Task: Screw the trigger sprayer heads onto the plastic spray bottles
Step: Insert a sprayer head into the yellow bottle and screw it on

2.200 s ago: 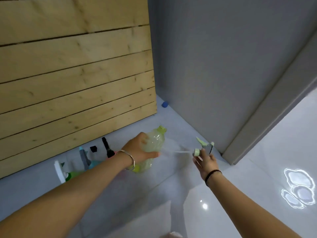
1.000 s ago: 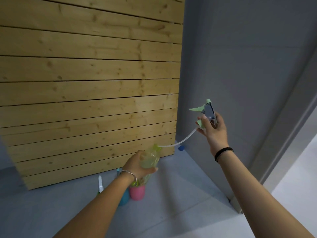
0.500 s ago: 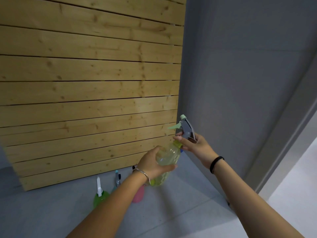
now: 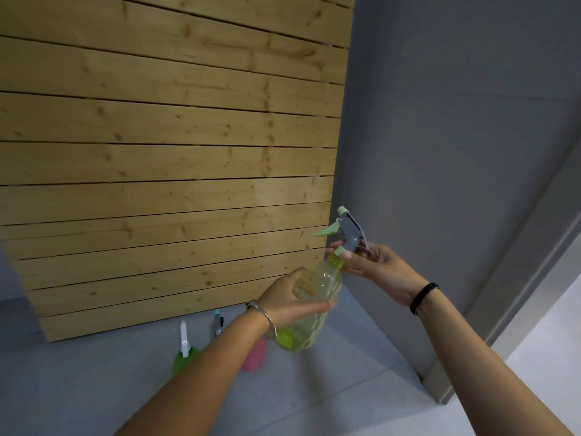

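A clear yellow-green spray bottle (image 4: pixel 317 297) is held in the air, tilted with its neck up to the right. My left hand (image 4: pixel 292 302) grips its body. A grey trigger sprayer head (image 4: pixel 349 236) with a pale green lever and nozzle sits on the bottle's neck. My right hand (image 4: pixel 374 265) has its fingers around the head's collar. The dip tube is inside the bottle, out of sight.
On the grey floor stand a green bottle (image 4: pixel 185 357) with a white head, a pink bottle (image 4: pixel 254 357) and another sprayer head (image 4: pixel 218 322) behind my left arm. A slatted wooden panel (image 4: pixel 169 152) rises behind them. A grey wall (image 4: pixel 456 152) stands to the right.
The sprayer head came down from the upper right, its tube slid into the bottle, and the head now sits on the neck. The bottle has risen a little.
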{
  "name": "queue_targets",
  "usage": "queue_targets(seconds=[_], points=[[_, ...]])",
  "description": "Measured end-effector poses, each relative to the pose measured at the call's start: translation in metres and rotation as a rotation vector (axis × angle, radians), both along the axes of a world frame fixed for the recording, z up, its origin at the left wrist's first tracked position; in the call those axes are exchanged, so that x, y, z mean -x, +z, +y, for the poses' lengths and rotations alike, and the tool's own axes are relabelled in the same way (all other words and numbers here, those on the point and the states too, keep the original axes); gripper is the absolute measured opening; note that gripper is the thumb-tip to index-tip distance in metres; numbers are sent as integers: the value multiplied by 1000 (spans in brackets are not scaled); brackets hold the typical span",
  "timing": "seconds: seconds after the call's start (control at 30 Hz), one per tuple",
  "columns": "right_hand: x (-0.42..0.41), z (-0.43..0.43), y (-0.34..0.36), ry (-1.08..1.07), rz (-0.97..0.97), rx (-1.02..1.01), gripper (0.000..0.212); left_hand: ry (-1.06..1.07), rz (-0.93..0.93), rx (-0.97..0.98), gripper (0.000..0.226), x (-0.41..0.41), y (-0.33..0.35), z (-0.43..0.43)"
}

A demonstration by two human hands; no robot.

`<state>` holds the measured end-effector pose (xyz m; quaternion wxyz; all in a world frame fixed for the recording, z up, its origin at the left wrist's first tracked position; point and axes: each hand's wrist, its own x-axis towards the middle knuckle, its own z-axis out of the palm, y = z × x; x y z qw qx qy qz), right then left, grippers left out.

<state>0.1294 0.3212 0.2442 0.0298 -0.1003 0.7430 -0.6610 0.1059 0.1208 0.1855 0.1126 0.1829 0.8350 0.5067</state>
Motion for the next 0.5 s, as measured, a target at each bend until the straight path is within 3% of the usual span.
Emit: queue_targets(seconds=[0.07,0.2,0.3,0.4,0.5], points=[[0,3,-4,33,-23,36,39,-32,47,54,71,-2,2,-2],[2,-3,-7,59,-35,110,39,-100,-29,-64,44,-8,5,1],[3,-9,-6,5,-20,80,35,-70,-1,-57,63,-8,8,2],[5,-22,-9,-220,49,73,18,10,171,19,81,-15,14,8],[8,-37,-8,-387,100,121,26,5,308,36,87,-19,19,14]])
